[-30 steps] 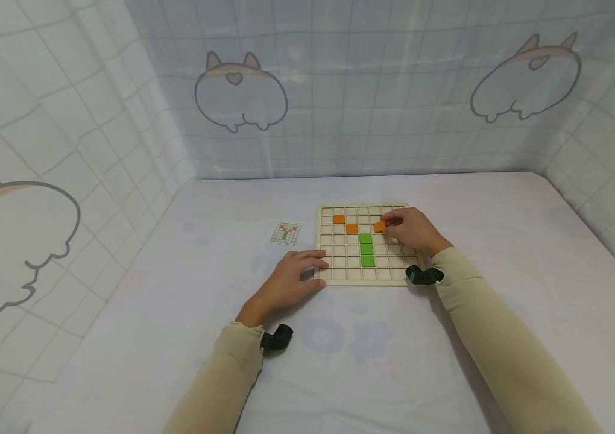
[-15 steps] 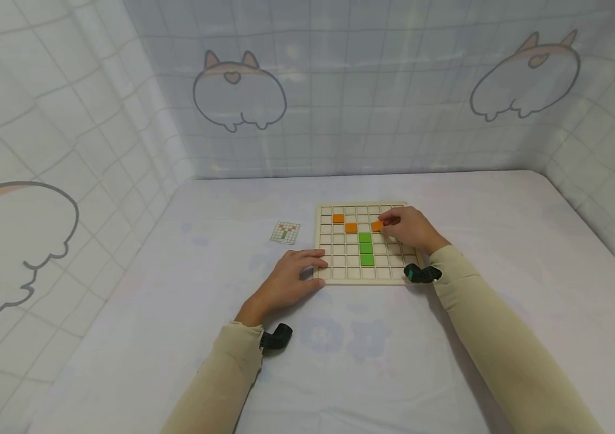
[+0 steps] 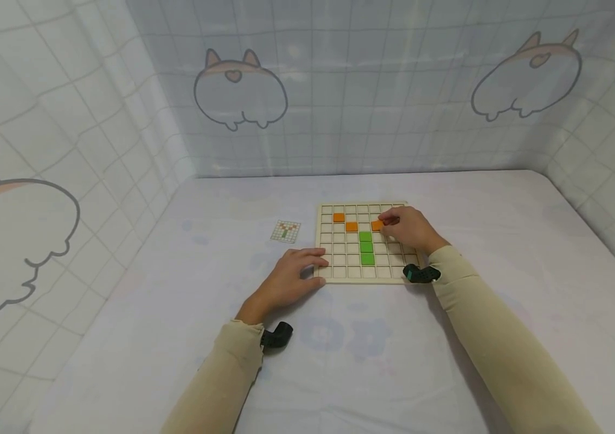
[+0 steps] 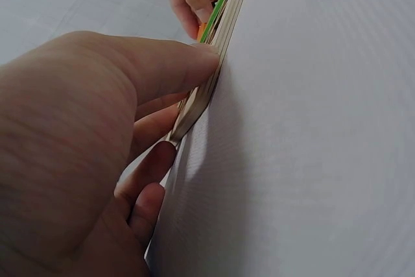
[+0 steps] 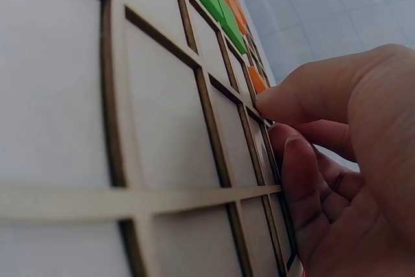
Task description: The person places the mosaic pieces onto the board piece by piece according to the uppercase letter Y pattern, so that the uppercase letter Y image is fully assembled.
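Observation:
A pale wooden grid board (image 3: 367,281) lies on the cloth-covered table. My right hand (image 3: 410,228) pinches an orange tile (image 3: 376,225) at a cell in the board's upper right part; in the right wrist view the thumb (image 5: 272,102) is right at that tile's edge. Beneath the fingers a reddish bit (image 3: 392,221) shows, mostly hidden. My left hand (image 3: 292,278) rests at the board's left edge, fingers loosely spread over the rim and thumb by the near corner. Green tiles (image 3: 366,247) stand in a column mid-board; two orange tiles (image 3: 351,226) step up to the left.
A small pattern card (image 3: 286,231) with a coloured grid lies left of the board. White cloth (image 3: 177,337) covers the table. Tile-patterned curtains (image 3: 340,90) with cartoon animals hang behind and at both sides. A black camera is strapped to each wrist.
The right hand has shifted slightly left with the orange tile, mostly between the first two frames. The left hand stays at the board's edge.

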Action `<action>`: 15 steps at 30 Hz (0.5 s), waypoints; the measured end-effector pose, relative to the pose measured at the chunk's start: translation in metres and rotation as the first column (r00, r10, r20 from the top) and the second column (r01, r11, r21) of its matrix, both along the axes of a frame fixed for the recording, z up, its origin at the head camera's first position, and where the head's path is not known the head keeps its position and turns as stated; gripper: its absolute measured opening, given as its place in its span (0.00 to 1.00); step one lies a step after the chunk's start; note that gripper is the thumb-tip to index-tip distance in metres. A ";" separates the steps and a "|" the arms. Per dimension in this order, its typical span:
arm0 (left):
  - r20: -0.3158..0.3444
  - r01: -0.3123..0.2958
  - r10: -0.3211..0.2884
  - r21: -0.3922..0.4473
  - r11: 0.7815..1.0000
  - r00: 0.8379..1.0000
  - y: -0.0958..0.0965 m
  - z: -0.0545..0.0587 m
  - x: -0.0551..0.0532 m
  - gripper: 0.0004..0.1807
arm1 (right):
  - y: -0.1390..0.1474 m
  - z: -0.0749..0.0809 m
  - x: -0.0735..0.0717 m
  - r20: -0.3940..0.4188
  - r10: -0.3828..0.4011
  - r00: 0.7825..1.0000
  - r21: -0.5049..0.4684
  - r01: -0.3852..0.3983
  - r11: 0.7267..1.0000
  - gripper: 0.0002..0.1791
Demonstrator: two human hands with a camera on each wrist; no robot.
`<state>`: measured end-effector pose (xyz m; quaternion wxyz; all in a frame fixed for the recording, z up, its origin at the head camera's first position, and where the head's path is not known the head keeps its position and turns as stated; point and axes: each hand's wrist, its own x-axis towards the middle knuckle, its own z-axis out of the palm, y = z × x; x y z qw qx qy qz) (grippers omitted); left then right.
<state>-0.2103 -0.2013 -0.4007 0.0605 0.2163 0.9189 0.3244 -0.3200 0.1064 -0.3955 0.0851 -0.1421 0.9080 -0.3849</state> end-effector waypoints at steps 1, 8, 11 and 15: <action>0.001 -0.001 0.001 -0.002 1.000 1.000 0.000 0.000 0.000 0.20 | 0.000 0.000 0.000 -0.003 0.003 1.000 0.002 -0.003 1.000 0.19; -0.005 0.012 -0.012 -0.002 1.000 1.000 0.000 0.001 -0.001 0.20 | -0.001 0.001 0.001 -0.015 -0.006 1.000 0.012 0.006 1.000 0.19; -0.007 0.010 -0.010 -0.001 1.000 1.000 0.000 0.001 0.000 0.20 | -0.001 -0.001 0.002 -0.016 -0.007 1.000 0.022 0.007 1.000 0.18; -0.003 0.005 -0.005 -0.001 1.000 1.000 0.001 0.001 0.001 0.20 | 0.002 -0.002 0.004 -0.016 -0.022 1.000 0.000 0.022 1.000 0.19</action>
